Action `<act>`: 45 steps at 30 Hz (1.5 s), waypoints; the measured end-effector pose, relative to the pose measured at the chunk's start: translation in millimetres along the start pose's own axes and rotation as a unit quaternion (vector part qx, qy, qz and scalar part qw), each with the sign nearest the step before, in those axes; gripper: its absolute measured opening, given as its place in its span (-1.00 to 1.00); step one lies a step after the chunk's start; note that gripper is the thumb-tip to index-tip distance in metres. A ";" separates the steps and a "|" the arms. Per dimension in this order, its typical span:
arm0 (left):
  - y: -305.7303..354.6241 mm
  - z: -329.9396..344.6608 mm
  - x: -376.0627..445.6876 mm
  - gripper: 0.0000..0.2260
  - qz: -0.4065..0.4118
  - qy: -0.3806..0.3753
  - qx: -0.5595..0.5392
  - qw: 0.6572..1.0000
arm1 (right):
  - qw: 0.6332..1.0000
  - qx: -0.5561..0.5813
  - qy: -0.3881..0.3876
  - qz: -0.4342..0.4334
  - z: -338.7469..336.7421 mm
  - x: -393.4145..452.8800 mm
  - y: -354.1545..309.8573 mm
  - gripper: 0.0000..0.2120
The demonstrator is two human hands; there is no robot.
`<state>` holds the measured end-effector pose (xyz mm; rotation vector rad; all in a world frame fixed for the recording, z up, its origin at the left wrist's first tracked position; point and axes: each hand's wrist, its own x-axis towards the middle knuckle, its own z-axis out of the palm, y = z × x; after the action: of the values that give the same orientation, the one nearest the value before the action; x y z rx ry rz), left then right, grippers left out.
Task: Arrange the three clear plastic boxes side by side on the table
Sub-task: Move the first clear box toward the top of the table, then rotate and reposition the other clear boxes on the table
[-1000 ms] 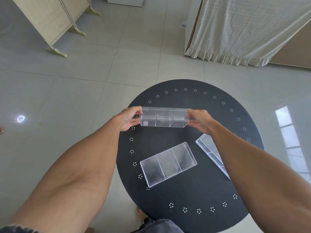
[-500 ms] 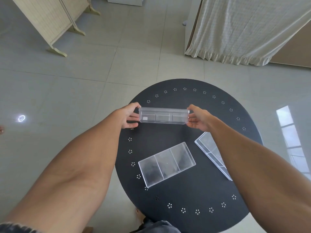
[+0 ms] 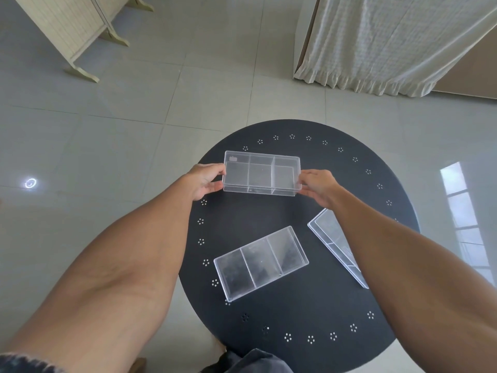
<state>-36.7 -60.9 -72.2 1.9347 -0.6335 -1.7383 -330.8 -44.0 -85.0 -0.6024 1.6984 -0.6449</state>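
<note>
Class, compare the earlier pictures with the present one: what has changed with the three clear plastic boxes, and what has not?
The clear three-compartment plastic box held at its ends by the left hand and right hand has tipped from edge-on to showing its open top. The two other clear boxes, middle and right, stayed put on the round black table.

Both hands [image 3: 207, 180] [image 3: 318, 185] hold far box [image 3: 261, 173] over table [image 3: 309, 305].

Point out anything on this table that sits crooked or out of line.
Two boxes lie askew. The middle box is turned diagonally, and the right box, partly hidden under the forearm, slants the other way. Neither lines up with the far box, held square between the left hand and right hand.
</note>
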 end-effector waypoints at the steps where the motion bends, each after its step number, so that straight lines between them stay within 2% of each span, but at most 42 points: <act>1: -1.5 0.6 1.7 -0.79 0.001 -0.001 0.000 1.000 | 1.000 -0.003 0.002 -0.006 0.1 -0.2 1.4 -0.84; 5: -8.7 1.0 7.6 -0.70 0.006 -0.004 0.010 1.000 | 1.000 -0.024 -0.007 -0.017 0.6 -0.6 5.7 -0.76; 7: -11.4 1.7 7.7 -0.72 0.002 -0.001 0.021 1.000 | 0.999 -0.046 -0.004 -0.022 0.3 -0.3 6.4 -0.68; 10: -11.9 2.2 0.7 -0.75 0.010 0.017 0.015 1.000 | 0.994 -0.080 0.060 -0.044 -0.1 -3.7 8.0 -0.57; 13: -16.8 -2.7 -10.8 -0.68 0.015 0.030 0.016 0.999 | 0.983 -0.128 0.109 -0.068 -2.6 -21.4 10.0 -0.76; 16: -30.3 -11.9 -26.4 -0.58 0.005 0.038 0.046 0.998 | 0.980 -0.172 0.069 -0.070 -3.1 -40.2 17.9 -0.93; 20: -55.7 -19.9 -51.4 -0.64 0.001 0.043 0.082 0.996 | 0.954 -0.278 0.072 -0.081 -1.6 -63.0 36.6 -0.92; 22: -69.7 -22.6 -64.7 -0.67 -0.002 0.045 0.097 0.994 | 0.951 -0.291 0.064 -0.085 -1.4 -73.3 48.0 -0.92; 28: -118.9 -28.8 -100.8 -0.50 -0.079 0.011 0.155 0.985 | 0.943 -0.326 0.034 -0.058 -5.6 -89.5 83.0 -0.79; 30: -135.2 -27.7 -109.8 -0.48 -0.116 -0.004 0.161 0.980 | 0.937 -0.347 0.017 -0.040 -6.5 -106.9 89.7 -0.65; 34: -156.9 -17.4 -123.3 -0.40 -0.172 -0.042 0.133 0.975 | 0.960 -0.278 -0.015 0.022 -6.3 -120.3 106.6 -0.37; 40: -164.4 -10.1 -129.0 -0.51 -0.169 -0.049 0.092 0.980 | 0.977 -0.186 -0.017 0.099 -1.1 -134.3 130.2 -0.49; 45: -160.1 -22.8 -128.7 -0.54 -0.131 -0.058 0.029 0.989 | 0.985 -0.145 -0.012 0.089 -4.8 -134.1 125.4 -0.48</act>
<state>-21.1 145.1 -67.8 2.0434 -0.4906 -2.0247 -315.1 138.8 -78.3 -0.6505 1.8130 -0.2631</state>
